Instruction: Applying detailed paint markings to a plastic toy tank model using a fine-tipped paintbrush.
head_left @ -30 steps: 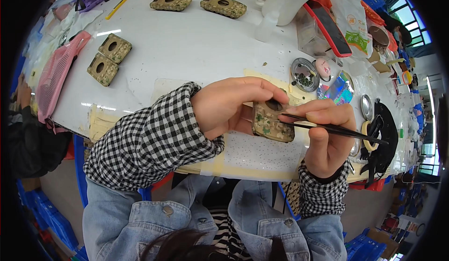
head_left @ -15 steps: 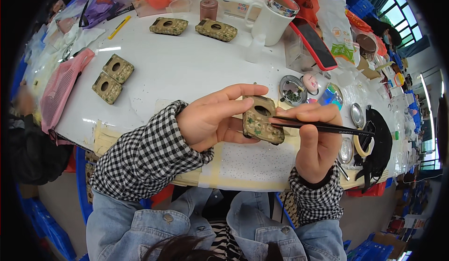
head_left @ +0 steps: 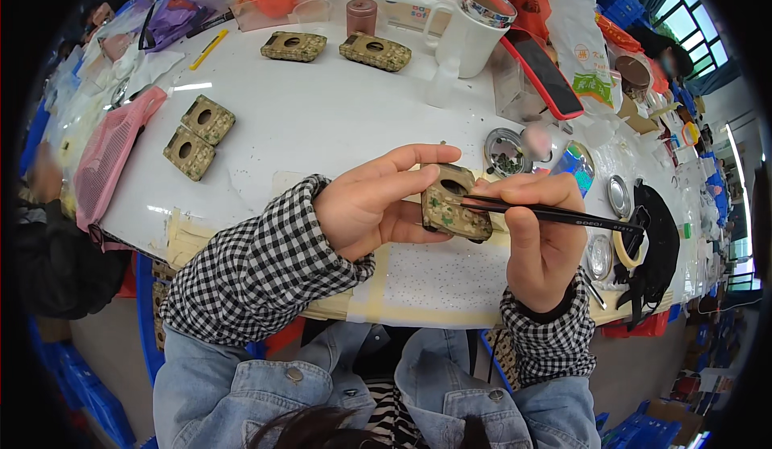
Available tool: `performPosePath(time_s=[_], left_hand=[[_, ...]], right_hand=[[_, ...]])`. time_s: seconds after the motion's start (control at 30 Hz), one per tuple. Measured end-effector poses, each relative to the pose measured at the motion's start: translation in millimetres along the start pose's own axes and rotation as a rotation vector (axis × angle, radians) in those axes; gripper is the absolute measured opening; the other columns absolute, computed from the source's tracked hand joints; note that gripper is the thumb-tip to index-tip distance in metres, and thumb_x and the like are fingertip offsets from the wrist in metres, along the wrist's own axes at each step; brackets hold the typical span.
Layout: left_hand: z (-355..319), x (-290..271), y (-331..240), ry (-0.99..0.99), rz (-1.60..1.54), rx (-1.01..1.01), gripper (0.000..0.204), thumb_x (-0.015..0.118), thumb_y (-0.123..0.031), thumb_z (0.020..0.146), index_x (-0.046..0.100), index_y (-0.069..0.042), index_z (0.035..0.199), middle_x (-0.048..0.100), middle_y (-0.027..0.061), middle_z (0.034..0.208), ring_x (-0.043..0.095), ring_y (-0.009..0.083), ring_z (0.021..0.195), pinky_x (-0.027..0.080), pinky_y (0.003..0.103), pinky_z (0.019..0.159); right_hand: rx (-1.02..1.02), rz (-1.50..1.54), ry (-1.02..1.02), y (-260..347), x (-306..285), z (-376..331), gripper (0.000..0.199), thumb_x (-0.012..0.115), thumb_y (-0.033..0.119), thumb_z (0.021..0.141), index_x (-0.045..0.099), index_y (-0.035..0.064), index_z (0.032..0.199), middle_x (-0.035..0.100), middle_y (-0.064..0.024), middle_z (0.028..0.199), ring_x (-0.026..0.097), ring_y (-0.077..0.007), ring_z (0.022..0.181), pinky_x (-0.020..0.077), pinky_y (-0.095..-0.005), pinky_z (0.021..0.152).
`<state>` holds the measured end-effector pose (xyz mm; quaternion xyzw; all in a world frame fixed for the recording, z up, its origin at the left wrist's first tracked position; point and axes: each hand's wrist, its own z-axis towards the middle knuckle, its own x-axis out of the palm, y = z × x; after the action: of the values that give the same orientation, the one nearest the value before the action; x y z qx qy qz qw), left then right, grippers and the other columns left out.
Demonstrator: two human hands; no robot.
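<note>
In my left hand I hold a camouflage-patterned toy tank hull with a round hole in its top, gripped by its edges. My right hand is closed on black tweezers, whose tips touch the hull's top beside the hole. Whether the tips pinch a small piece is too small to tell. Beneath both hands lies a white sheet dotted with tiny dark specks. A round metal tin with dark green bits in it sits just beyond my right hand.
More camouflage hulls stand farther off: a pair at left and others at the back. A white mug, a red-cased phone and a tape roll are to the right. A pink mesh pouch lies at left.
The whole view has shifted slightly, so everything sits a little farther right. My grip on the hull and the tweezers stays the same, with the tips still at the hull's top.
</note>
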<state>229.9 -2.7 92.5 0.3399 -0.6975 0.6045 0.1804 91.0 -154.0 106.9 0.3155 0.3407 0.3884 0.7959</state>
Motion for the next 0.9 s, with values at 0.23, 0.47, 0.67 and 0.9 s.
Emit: performPosePath(time_s=[0.23, 0.47, 0.67, 0.9], left_hand=[[-0.2, 0.7, -0.6, -0.003, 0.007, -0.002, 0.045, 0.039, -0.027, 0.098, 0.030, -0.009, 0.138, 0.051, 0.0073, 0.123, 0.057, 0.0166, 0.106, 0.052, 0.033, 0.088], [0.2, 0.4, -0.6, -0.012, 0.005, -0.006, 0.044, 0.040, -0.027, 0.098, 0.031, -0.010, 0.138, 0.052, 0.0068, 0.123, 0.058, 0.0158, 0.105, 0.052, 0.032, 0.087], [0.3, 0.2, -1.0, -0.003, 0.008, -0.010, 0.044, 0.040, -0.027, 0.098, 0.031, -0.010, 0.137, 0.052, 0.0070, 0.122, 0.058, 0.0162, 0.105, 0.052, 0.033, 0.087], [0.6, -0.2, -0.3, -0.003, 0.003, -0.010, 0.044, 0.040, -0.027, 0.098, 0.031, -0.009, 0.137, 0.052, 0.0073, 0.122, 0.057, 0.0170, 0.106, 0.052, 0.034, 0.089]], right_hand=[[0.003, 0.020, 0.012, 0.3, -0.1, 0.2, 0.013, 0.060, 0.007, 0.087, 0.057, -0.0007, 0.097, 0.062, -0.0110, 0.095, 0.058, -0.0183, 0.087, 0.0453, -0.0279, 0.077], [0.019, 0.007, 0.022, 1.0, -0.9, 0.0, 0.013, 0.061, 0.007, 0.087, 0.057, -0.0008, 0.097, 0.062, -0.0114, 0.095, 0.058, -0.0188, 0.088, 0.0453, -0.0281, 0.078], [0.024, 0.013, 0.025, -0.1, -1.8, -1.0, 0.013, 0.060, 0.006, 0.087, 0.057, -0.0011, 0.097, 0.062, -0.0117, 0.095, 0.059, -0.0191, 0.089, 0.0454, -0.0282, 0.079], [0.026, 0.029, 0.028, 1.7, -1.2, 0.0, 0.012, 0.060, 0.005, 0.087, 0.057, -0.0013, 0.097, 0.062, -0.0119, 0.095, 0.058, -0.0189, 0.089, 0.0453, -0.0283, 0.079]])
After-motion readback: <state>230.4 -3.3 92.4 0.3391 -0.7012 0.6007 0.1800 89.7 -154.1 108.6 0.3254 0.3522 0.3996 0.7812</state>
